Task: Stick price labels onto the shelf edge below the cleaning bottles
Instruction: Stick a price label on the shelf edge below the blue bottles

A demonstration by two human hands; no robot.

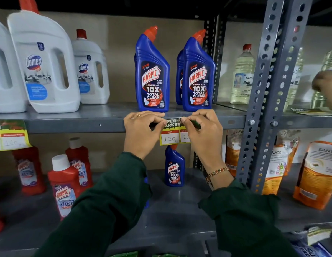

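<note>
Grey shelf edge point(78, 125) under blue Harpic bottles point(152, 71): price label point(173, 135) was pinned there, top strip pinched by left hand point(143, 130) and right hand point(202, 132). Thin, floppy paper, probably best gripped at upper corners, pressed flat.

Shelving: grey metal shelves point(72, 115) are seen in two tiers, one above the other.
Uprights: slotted grey steel posts point(272, 93) are bolted at the right.
Back panel: a plain beige board point(120, 58) is set behind the upper tier.
Light: the top is left in dark shadow; the shelves are evenly lit.
</note>
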